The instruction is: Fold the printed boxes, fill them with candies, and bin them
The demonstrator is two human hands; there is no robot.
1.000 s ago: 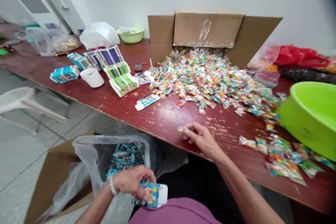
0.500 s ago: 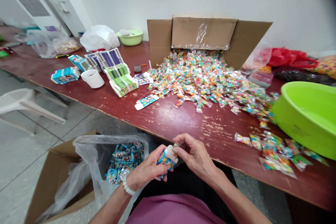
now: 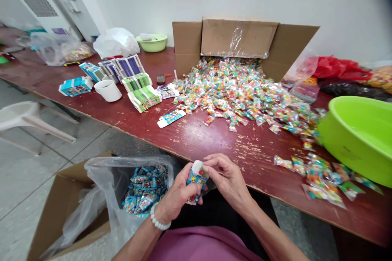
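Note:
My left hand (image 3: 176, 193) is wrapped round a small blue printed carton (image 3: 196, 180), held upright just off the table's near edge. My right hand (image 3: 226, 177) pinches at the carton's white open top, pressing a small candy packet into it; the packet is mostly hidden by my fingers. A large heap of colourful candy packets (image 3: 241, 89) spills across the red table (image 3: 196, 138) from a cardboard box lying on its side (image 3: 241, 38). A flat unfolded carton (image 3: 171, 118) lies on the table ahead of my hands.
On the floor at the left stands a bag-lined cardboard box (image 3: 67, 204) holding filled blue cartons (image 3: 147, 187). A green basin (image 3: 361, 134) sits at the right, loose packets (image 3: 318, 173) before it. Stacks of flat cartons (image 3: 141, 89) and a white cup (image 3: 108, 90) are further left.
My left hand rose from my lap with the carton to meet my right hand, which brought a packet back from the table. The packet now sits in the carton's open top.

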